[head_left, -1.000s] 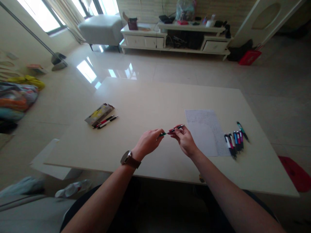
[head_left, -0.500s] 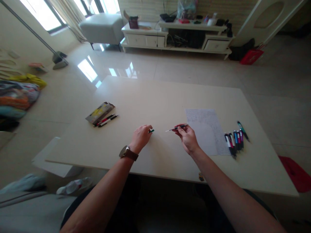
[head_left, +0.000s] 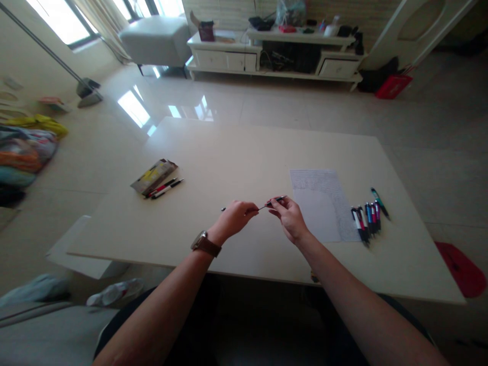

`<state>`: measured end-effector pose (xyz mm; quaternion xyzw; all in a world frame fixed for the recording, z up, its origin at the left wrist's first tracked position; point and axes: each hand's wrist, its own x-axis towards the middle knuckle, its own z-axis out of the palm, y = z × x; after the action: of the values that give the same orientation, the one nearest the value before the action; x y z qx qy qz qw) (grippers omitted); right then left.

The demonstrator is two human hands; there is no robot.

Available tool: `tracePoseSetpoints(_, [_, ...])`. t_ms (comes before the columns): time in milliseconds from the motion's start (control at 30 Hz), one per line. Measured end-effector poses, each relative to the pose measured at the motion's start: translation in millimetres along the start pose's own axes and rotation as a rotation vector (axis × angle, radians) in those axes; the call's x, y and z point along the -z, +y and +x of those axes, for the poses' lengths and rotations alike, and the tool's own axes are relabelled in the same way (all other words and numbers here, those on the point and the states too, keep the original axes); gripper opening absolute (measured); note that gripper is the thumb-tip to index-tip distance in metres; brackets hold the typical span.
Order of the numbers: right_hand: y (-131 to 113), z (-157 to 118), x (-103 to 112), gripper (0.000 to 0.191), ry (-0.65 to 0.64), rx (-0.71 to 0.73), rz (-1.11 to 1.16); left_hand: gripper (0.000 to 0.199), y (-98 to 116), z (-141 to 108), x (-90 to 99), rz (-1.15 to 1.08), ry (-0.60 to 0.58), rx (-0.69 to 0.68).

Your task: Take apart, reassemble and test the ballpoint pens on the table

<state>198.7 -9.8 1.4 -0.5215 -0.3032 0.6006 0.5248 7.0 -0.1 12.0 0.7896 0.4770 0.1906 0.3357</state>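
My right hand (head_left: 288, 216) pinches a dark pen part (head_left: 275, 201) above the white table. A thin rod runs from it toward my left hand (head_left: 238, 218), whose fingers are closed around the rod's other end. A small dark piece (head_left: 223, 209) shows on the table just left of my left hand. To the right of my right hand lies a sheet of paper (head_left: 316, 213) covered with writing along its top and right side. Several pens (head_left: 368, 221) lie at the sheet's right edge, with a green and black pen (head_left: 380, 202) beyond them.
On the table's left side sit a grey and yellow box (head_left: 152, 175) and a few pens (head_left: 165, 188). A small yellow and dark object (head_left: 314, 276) is at the near table edge (head_left: 267, 277). Beyond the floor stands a white cabinet (head_left: 229, 60).
My left hand has moved right, closer to my right hand, and now grips the end of the thin rod. The small piece near its fingertips before is no longer seen there.
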Motion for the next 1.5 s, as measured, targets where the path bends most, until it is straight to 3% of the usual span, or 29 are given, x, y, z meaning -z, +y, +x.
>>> tracePoseSetpoints(133, [-9,6,6,0.027,0.189,0.114,0.126,0.022,-1,-3,8.0,0.079,-0.004,0.043])
tracePoseSetpoints(267, [-11,9,10,0.017,0.23,0.07,0.159,0.023,2,-5,12.5,0.13,-0.02,0.041])
tracePoseSetpoints(500, [1,3,3,0.03,0.039,0.109,-0.305,0.023,8,-4,9.7,0.169,-0.037,0.024])
tracePoseSetpoints(600, [2,4,5,0.033,0.05,0.188,-0.454,0.023,4,-6,13.2,0.217,-0.043,0.059])
tracePoseSetpoints(733, [3,6,11,0.031,0.106,0.264,-0.513,0.017,-9,-10,24.2,0.344,-0.071,0.224])
tracePoseSetpoints(967, [10,-3,9,0.026,-0.027,0.254,-0.713,0.018,-16,-18,29.7,0.493,-0.122,0.396])
tracePoseSetpoints(1333, [27,-10,2,0.014,-0.196,0.206,-0.848,0.016,-11,-14,20.7,0.384,-0.042,0.323])
tracePoseSetpoints(1500, [26,-12,-2,0.027,-0.125,0.237,-0.841,0.016,-7,-14,19.6,0.324,-0.007,0.314])
